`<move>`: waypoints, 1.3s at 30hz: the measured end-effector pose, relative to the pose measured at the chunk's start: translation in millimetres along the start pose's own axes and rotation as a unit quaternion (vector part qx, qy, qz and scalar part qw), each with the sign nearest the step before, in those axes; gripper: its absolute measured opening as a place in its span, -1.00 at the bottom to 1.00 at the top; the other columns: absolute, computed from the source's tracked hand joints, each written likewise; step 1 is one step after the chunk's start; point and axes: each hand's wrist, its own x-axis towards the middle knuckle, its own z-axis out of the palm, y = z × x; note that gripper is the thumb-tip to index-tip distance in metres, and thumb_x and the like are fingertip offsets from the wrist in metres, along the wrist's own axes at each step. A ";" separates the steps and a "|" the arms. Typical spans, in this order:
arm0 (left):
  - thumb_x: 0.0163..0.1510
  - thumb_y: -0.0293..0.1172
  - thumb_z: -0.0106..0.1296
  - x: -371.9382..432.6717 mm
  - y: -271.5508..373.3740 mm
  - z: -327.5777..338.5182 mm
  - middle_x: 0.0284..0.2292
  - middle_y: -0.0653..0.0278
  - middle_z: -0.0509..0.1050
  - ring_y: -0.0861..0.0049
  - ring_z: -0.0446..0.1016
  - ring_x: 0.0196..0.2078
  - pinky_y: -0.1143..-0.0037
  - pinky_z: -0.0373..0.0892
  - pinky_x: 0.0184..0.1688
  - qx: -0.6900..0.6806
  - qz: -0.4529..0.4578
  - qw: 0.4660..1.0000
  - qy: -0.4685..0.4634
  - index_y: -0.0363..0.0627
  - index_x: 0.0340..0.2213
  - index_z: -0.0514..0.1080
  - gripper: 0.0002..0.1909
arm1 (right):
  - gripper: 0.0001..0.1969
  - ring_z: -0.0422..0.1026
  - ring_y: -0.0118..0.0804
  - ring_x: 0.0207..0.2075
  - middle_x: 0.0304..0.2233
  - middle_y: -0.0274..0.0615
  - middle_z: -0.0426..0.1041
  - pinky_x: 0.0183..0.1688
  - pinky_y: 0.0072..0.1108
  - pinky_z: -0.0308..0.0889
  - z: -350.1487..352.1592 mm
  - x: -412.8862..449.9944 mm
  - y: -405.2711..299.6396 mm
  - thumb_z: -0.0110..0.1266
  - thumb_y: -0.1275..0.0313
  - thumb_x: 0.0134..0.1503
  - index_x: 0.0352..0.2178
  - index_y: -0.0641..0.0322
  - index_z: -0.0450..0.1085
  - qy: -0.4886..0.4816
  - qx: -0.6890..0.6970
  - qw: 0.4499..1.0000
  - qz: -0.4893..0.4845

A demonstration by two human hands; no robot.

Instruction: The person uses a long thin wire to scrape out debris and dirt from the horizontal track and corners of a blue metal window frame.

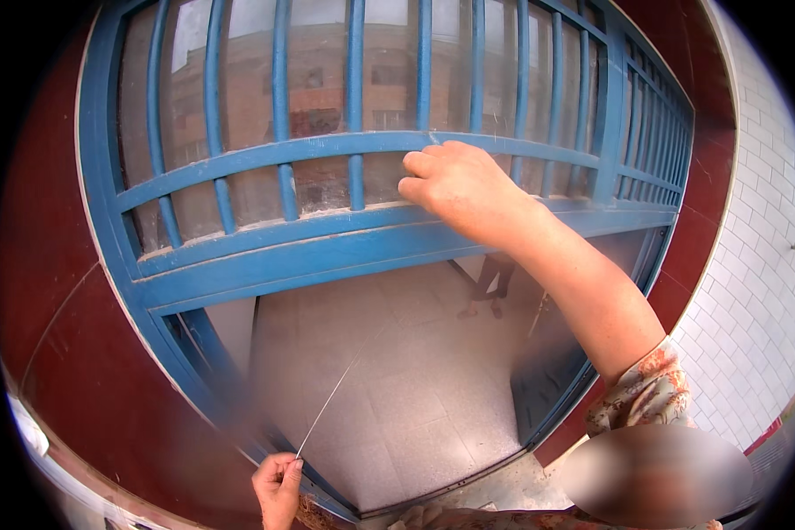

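Note:
My left hand (279, 487), low in the view, pinches a thin pale string or wire (331, 397) between thumb and fingers. This strand runs taut up and to the right, then fades from sight against the floor. My right hand (454, 175) is raised to the blue crossbar (344, 144) of a barred transom window, its fingers curled against the bar. Whatever lies inside those fingers is hidden. A small whitish mark or strand shows on the bar just above the fingertips. Beside my left wrist is a clump of brown fibrous material (315, 510).
Below the transom, an open doorway (384, 397) shows a tiled floor. A person's legs (493, 285) stand inside. Blue vertical bars (280, 73) cover the glass. Dark red tiles (53, 265) flank the frame, with a white tiled wall (748, 265) at right.

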 end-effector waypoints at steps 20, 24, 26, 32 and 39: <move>-0.03 -0.57 -0.03 7.7 -61.4 9.5 -0.70 0.59 0.17 0.90 0.03 -0.66 0.78 -0.04 -0.64 -0.057 -0.055 0.995 0.053 -0.23 -0.52 0.31 -0.95 | -0.92 0.33 -0.26 -0.52 -0.61 -0.23 0.25 -0.46 -0.51 0.27 38.3 15.3 -14.0 -0.02 0.56 -0.27 -0.62 0.26 0.26 0.035 0.049 0.998 -0.015; -0.03 -0.58 -0.04 13.6 -62.6 16.7 -0.69 0.58 0.19 0.89 0.06 -0.66 0.78 0.01 -0.63 -0.072 -0.047 0.996 0.025 -0.25 -0.50 0.31 -0.96 | -0.94 0.32 -0.22 -0.52 -0.61 -0.21 0.27 -0.45 -0.48 0.25 21.0 16.7 -9.7 -0.05 0.56 -0.25 -0.61 0.25 0.26 -0.015 0.041 0.998 -0.037; -0.02 -0.57 -0.03 13.1 -62.7 18.1 -0.69 0.58 0.19 0.89 0.06 -0.66 0.78 0.01 -0.62 -0.074 -0.052 0.995 0.030 -0.25 -0.50 0.32 -0.96 | -0.94 0.32 -0.22 -0.53 -0.61 -0.21 0.27 -0.46 -0.47 0.25 19.2 19.5 -10.1 -0.05 0.56 -0.24 -0.61 0.25 0.25 -0.033 0.028 0.997 -0.065; -0.02 -0.58 -0.05 5.1 -68.3 17.3 -0.71 0.61 0.15 0.91 0.00 -0.67 0.78 -0.07 -0.65 -0.071 -0.049 0.994 0.070 -0.21 -0.54 0.31 -0.93 | -0.91 0.32 -0.19 -0.54 -0.67 -0.21 0.28 -0.48 -0.45 0.25 33.5 18.2 -15.5 -0.04 0.57 -0.23 -0.58 0.23 0.24 0.000 0.037 0.999 -0.020; 0.00 -0.51 -0.04 8.5 -54.8 16.8 -0.65 0.56 0.21 0.88 0.09 -0.61 0.78 0.03 -0.58 -0.054 -0.079 0.993 0.071 -0.24 -0.49 0.30 -0.93 | -0.94 0.35 -0.09 -0.51 -0.62 -0.10 0.32 -0.48 -0.38 0.26 28.8 21.0 -20.0 -0.07 0.60 -0.14 -0.54 0.30 0.24 0.031 0.231 0.968 0.095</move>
